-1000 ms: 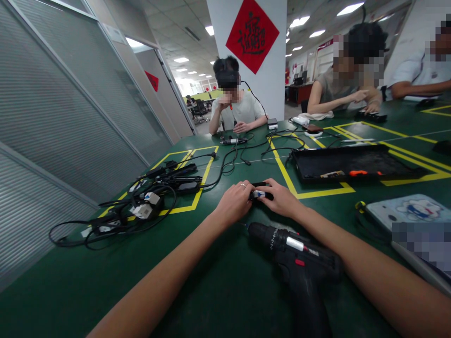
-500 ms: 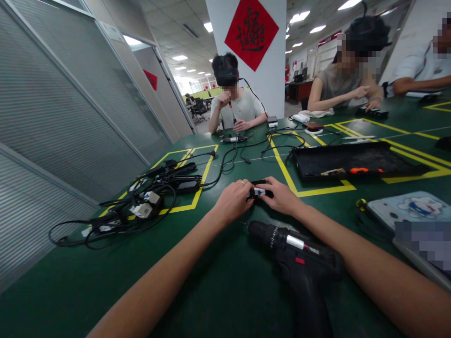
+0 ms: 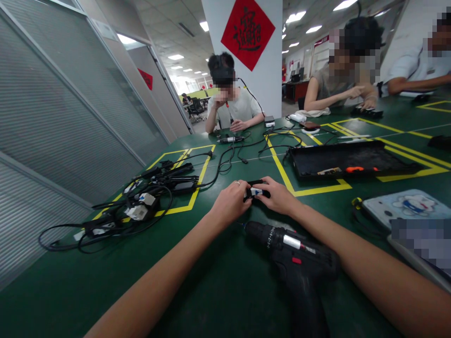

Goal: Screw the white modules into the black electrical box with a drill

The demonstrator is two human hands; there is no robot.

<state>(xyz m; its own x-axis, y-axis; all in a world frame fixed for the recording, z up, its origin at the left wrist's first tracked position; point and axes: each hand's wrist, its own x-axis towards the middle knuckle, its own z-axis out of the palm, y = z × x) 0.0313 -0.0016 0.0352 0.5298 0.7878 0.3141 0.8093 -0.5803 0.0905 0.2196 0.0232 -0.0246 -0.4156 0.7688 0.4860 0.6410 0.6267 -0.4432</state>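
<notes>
Both of my hands meet on a small black device with a white and blue label (image 3: 254, 191) that rests on the green table (image 3: 105, 281). My left hand (image 3: 229, 203), with a ring on one finger, grips its left end with curled fingers. My right hand (image 3: 278, 197) pinches its right end. A black cordless drill (image 3: 292, 253) lies on the table just in front of my hands, between my forearms, its chuck pointing left.
A tangle of black cables and adapters (image 3: 141, 202) lies at the left inside yellow tape lines. A black tray (image 3: 352, 162) with an orange-handled tool sits at the right. A light blue case (image 3: 398, 206) lies at near right. Three other people sit along the far side.
My hands stay on the small device with barely any movement. The view has shifted slightly, so everything sits a little further left in the picture.
</notes>
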